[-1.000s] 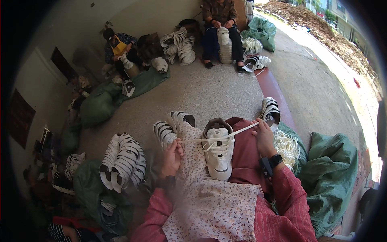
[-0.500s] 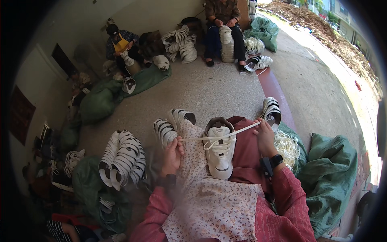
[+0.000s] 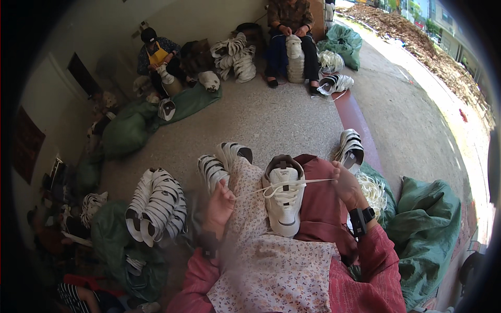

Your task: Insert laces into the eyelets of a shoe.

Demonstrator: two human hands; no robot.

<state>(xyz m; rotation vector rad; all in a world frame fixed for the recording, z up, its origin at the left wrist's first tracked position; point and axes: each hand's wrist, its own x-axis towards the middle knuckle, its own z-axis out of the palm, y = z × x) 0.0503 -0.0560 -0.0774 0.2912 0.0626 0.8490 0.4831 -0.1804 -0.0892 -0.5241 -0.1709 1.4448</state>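
Note:
A white lace-up shoe (image 3: pixel 285 215) with a dark lining rests between my knees, its toe toward me. Its pale shoelace (image 3: pixel 316 181) crosses the upper part of the lacing, with a small loop on the left side of the tongue. My left hand (image 3: pixel 220 204) pinches one lace end, left of the shoe above the floral apron. On the other side, my right hand (image 3: pixel 348 187) grips the opposite end, pulled taut and nearly level. Both hands stay apart from the shoe itself.
Nested white shoe uppers (image 3: pixel 157 206) stand at left, more uppers (image 3: pixel 350 148) beyond my right knee. A bundle of pale laces (image 3: pixel 372 190) lies by a green sack (image 3: pixel 425 229) at right. Two people (image 3: pixel 290 31) (image 3: pixel 159 57) sit handling shoes at the back.
My right hand has come down, so its lace end now runs nearly level instead of slanting up. My left hand has dropped a little, and its lace end slopes down toward it.

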